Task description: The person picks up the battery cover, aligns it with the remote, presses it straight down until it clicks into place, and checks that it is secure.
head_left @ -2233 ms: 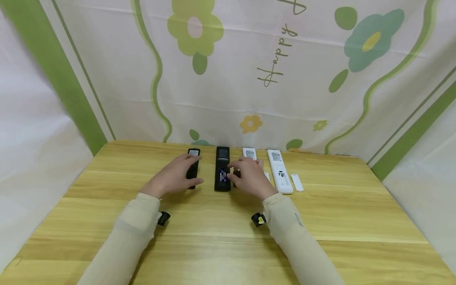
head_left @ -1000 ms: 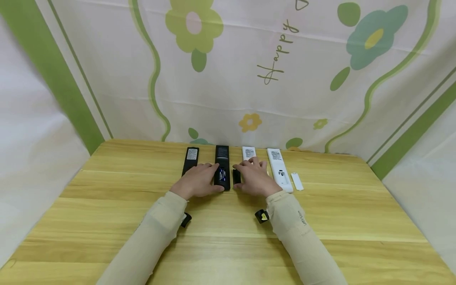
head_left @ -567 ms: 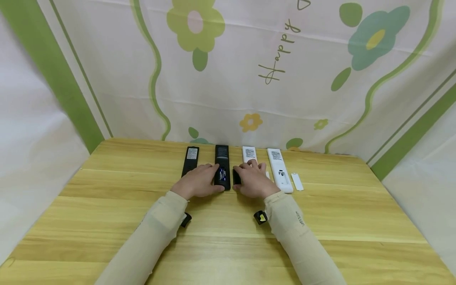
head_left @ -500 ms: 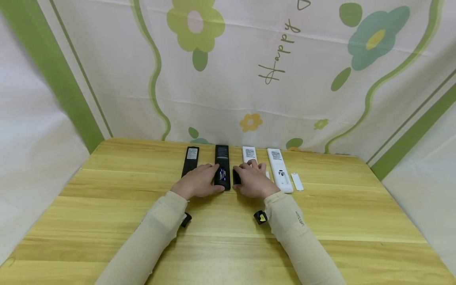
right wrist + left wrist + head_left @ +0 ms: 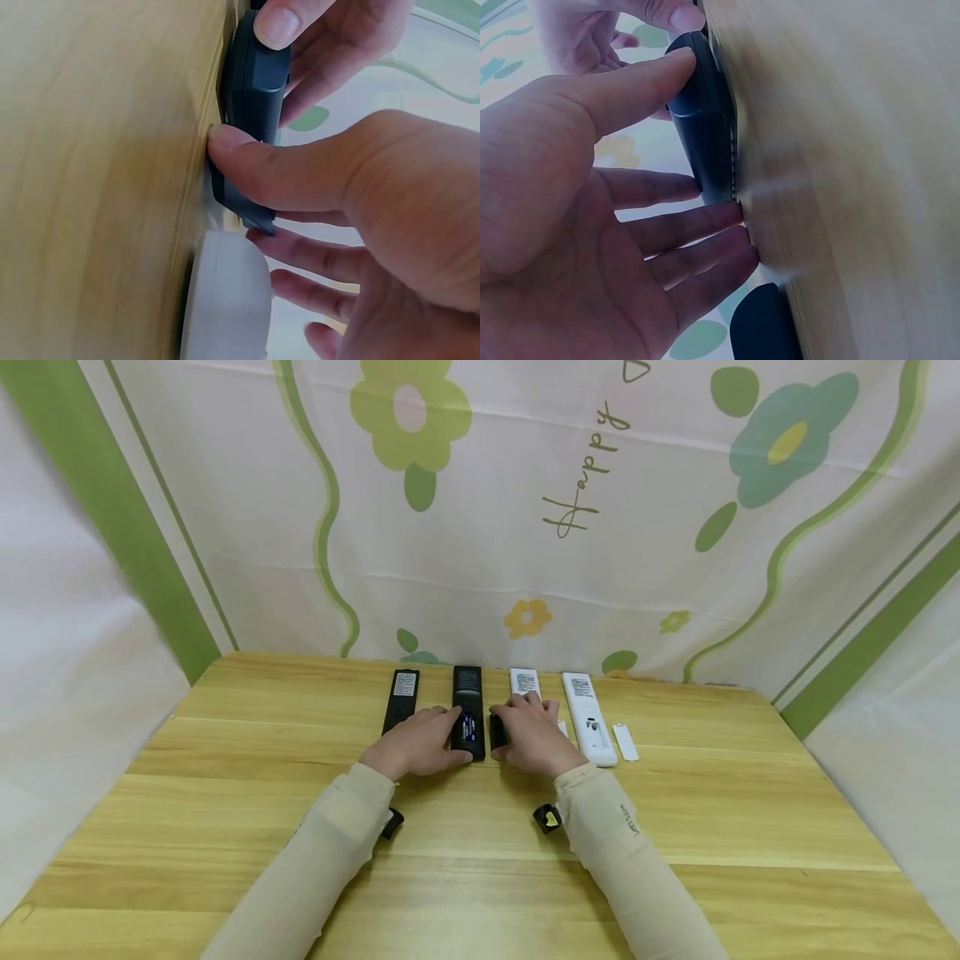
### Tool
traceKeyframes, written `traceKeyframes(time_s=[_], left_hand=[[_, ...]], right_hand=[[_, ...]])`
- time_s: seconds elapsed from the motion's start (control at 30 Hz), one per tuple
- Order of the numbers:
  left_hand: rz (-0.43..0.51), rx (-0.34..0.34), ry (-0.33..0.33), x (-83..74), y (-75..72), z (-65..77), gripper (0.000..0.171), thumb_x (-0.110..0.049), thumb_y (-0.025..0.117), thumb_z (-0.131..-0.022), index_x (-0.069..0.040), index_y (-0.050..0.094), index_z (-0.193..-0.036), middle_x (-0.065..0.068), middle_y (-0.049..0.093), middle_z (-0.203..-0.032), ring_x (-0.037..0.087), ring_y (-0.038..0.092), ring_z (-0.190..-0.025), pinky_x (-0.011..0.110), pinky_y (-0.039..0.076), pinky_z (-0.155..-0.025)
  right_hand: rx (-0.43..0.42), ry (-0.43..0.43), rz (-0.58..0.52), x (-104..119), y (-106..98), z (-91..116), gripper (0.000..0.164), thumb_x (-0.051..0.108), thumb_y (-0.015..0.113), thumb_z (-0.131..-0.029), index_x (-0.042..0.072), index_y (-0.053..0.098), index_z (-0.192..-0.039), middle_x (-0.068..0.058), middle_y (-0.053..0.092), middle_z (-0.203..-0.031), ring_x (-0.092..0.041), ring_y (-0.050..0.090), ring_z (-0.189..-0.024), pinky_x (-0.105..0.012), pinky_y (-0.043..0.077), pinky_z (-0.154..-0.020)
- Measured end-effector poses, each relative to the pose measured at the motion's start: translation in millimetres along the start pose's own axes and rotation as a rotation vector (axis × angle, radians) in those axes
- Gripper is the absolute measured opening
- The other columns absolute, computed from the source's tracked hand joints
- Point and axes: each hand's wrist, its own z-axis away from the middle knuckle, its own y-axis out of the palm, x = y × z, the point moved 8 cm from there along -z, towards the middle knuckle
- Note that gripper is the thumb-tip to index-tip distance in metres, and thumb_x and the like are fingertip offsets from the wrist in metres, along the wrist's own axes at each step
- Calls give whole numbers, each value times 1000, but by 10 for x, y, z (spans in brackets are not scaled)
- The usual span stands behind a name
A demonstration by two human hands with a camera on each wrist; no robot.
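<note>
Between my hands a black remote control (image 5: pixel 468 689) lies back up, its battery bay uncovered with blue batteries (image 5: pixel 468 727) inside. My left hand (image 5: pixel 416 743) steadies it: the thumb rests on its near end and nearly straight fingers touch its left side in the left wrist view. Just right of the remote, my right hand (image 5: pixel 536 735) pinches a black battery cover (image 5: pixel 497 733) between thumb and fingers. In the right wrist view the cover (image 5: pixel 244 206) tilts beside the remote (image 5: pixel 259 86), its middle hidden by the thumb.
Another black remote (image 5: pixel 403 693) lies left, partly behind my left hand. To the right are two white remotes, one partly covered (image 5: pixel 525 680) by my right hand, one with an uncovered battery bay (image 5: pixel 581 697). A white cover (image 5: pixel 625 742) lies beyond. A printed curtain (image 5: pixel 480 552) hangs behind the table.
My left hand has moved right from the left black remote to the one with batteries. My right hand has drawn slightly right and now pinches the black cover; both stay nearly still lately.
</note>
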Motion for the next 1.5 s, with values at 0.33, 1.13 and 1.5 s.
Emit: traceKeyframes(time_s=[0.33,1.13,1.5], left_hand=[[12,8,-1,15,8,-11,81,-42,69,-97,1,34,-156,23,42,-154,37,43,-140,49,38,-113],[11,10,-5,25,17,-22,82,-43,69,-97,0,34,-157,23,41,-155,38,42,-140,51,37,-113],[16,22,-8,23,13,-23,82,-43,68,-97,0,33,-157,23,41,-155,37,42,-141,50,37,-114]], right_hand=[[-80,25,-5,-24,-50,0,64,31,93,-74,12,68,-130,-8,63,-115,-30,49,-113,-47,29,-88],[-187,-13,-178,-63,-240,9,19,18,81,-89,16,80,-108,3,69,-87,-21,53,-88,-43,28,-82],[-151,-53,-287,-81,-293,8,16,11,75,-93,14,81,-108,4,76,-99,-16,69,-94,-44,27,-86]])
